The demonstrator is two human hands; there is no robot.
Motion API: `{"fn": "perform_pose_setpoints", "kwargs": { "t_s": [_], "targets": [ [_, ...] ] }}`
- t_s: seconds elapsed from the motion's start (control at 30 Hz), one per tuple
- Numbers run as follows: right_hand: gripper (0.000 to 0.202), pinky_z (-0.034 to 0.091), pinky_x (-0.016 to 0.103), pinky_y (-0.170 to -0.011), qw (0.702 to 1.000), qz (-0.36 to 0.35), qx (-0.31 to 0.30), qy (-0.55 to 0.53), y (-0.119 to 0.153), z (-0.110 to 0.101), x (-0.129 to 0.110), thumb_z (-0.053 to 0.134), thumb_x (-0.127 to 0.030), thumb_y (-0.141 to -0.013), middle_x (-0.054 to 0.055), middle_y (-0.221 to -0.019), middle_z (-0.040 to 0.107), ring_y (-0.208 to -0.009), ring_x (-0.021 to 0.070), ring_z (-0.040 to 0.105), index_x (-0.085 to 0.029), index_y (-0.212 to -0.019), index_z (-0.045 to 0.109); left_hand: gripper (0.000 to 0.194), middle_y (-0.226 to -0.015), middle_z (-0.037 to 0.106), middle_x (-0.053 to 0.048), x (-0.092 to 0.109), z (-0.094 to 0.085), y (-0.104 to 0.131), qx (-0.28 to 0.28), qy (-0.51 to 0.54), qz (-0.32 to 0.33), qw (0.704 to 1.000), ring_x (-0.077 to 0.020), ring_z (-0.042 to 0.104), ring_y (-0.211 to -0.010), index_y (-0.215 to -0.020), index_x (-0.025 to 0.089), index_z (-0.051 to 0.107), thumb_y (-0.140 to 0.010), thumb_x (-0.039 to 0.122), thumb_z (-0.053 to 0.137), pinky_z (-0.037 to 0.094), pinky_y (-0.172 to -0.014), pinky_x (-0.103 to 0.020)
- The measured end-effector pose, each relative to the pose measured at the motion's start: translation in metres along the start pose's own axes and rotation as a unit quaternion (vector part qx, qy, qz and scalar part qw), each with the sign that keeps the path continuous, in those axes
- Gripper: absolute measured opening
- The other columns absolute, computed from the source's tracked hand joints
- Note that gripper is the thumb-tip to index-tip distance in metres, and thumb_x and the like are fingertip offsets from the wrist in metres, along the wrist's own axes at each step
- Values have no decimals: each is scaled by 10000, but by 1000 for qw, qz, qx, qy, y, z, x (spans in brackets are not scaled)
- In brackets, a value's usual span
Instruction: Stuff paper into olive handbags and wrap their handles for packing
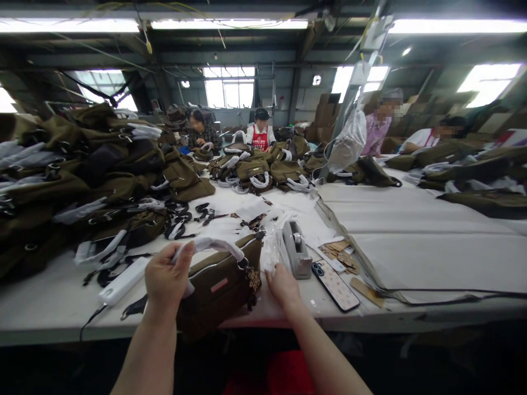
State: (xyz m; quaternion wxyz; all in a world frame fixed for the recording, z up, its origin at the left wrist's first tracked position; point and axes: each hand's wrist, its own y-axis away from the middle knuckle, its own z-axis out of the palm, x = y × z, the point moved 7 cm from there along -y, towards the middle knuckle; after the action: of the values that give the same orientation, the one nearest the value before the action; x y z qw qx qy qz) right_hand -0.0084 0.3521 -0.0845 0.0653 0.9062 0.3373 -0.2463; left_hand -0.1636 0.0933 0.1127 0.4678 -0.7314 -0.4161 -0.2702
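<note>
My left hand [167, 277] is closed around the white-wrapped handle of an olive-green handbag [224, 282]. The bag tilts at the table's front edge, with a zip along its top, a small pink label on its side and a gold-coloured charm [253, 278] hanging from the handle ring. To the right of the bag, my right hand [284, 285] has its fingers curled at a heap of clear plastic [272, 247]. Its fingertips are partly hidden, and they seem to pinch the plastic. Just beyond that hand stands a grey tape dispenser [297, 252].
A phone [335, 285] and brown card tags [341, 255] lie right of the dispenser. On the left are a white corded device [123, 282], dark straps [179, 219] and a high pile of olive bags [102, 164]. More bags [255, 170] and several people are across the table.
</note>
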Motion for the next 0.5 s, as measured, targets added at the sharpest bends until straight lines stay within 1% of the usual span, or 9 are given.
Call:
{"fn": "perform_pose_setpoints", "kwargs": {
  "t_s": [0.07, 0.13, 0.2, 0.27, 0.33, 0.4, 0.47, 0.5],
  "targets": [
    [251, 462, 372, -637, 1000, 14, -9, 14, -11, 5, -3, 497, -354, -900, 163, -786, 694, -738, 289, 680, -162, -917, 658, 402, -511, 428, 40, 7, -2, 2, 19, 11, 8, 1000, -120, 401, -488, -679, 180, 594, -830, 549, 540, 335, -479, -230],
    [233, 453, 362, -622, 999, 20, -11, 24, -15, 4, -5, 485, -323, -910, 150, -770, 696, -722, 276, 681, -182, -837, 656, 390, -497, 425, 41, 11, -2, 3, 16, 10, 14, 1000, -120, 401, -487, -662, 180, 605, -822, 533, 555, 331, -482, -228],
    [246, 446, 350, -626, 999, 17, -2, 32, -9, -5, -7, 456, -317, -926, 132, -766, 700, -727, 263, 682, -205, -815, 645, 385, -491, 429, 41, 12, -3, 2, 12, 9, 11, 1000, -123, 402, -484, -657, 183, 608, -820, 527, 554, 328, -479, -227],
    [280, 441, 347, -634, 999, 8, 15, 41, 3, -23, -7, 396, -332, -950, 127, -808, 709, -744, 262, 682, -215, -853, 632, 394, -487, 430, 41, 10, -4, 2, 10, 13, 8, 1000, -125, 401, -484, -646, 185, 603, -824, 532, 544, 329, -481, -228],
    [324, 437, 350, -632, 997, -9, 61, 40, 21, -54, -5, 328, -353, -968, 133, -872, 713, -745, 265, 680, -214, -909, 616, 402, -492, 425, 42, 10, -3, 0, -3, 18, 14, 1000, -125, 402, -495, -639, 186, 596, -834, 533, 531, 332, -495, -228],
    [338, 440, 347, -620, 989, -28, 147, -2, 41, -101, 0, 334, -408, -962, 124, -851, 712, -709, 263, 673, -209, -943, 607, 405, -500, 414, 43, 10, 1, -1, -21, 22, 23, 999, -123, 401, -509, -635, 186, 586, -841, 529, 524, 327, -507, -226],
    [334, 459, 328, -625, 969, -42, 222, -103, 63, -149, 5, 418, -480, -928, 80, -724, 695, -661, 237, 663, -207, -969, 605, 418, -504, 388, 45, 11, 6, -2, -47, 28, 25, 998, -116, 390, -514, -614, 184, 557, -844, 531, 523, 311, -505, -222],
    [333, 470, 309, -624, 958, -46, 233, -162, 73, -168, 6, 462, -498, -911, 51, -670, 677, -629, 214, 651, -208, -988, 606, 430, -503, 373, 48, 11, 9, -2, -69, 38, 20, 997, -110, 377, -507, -606, 183, 539, -845, 540, 522, 299, -494, -218]
  ]
}}
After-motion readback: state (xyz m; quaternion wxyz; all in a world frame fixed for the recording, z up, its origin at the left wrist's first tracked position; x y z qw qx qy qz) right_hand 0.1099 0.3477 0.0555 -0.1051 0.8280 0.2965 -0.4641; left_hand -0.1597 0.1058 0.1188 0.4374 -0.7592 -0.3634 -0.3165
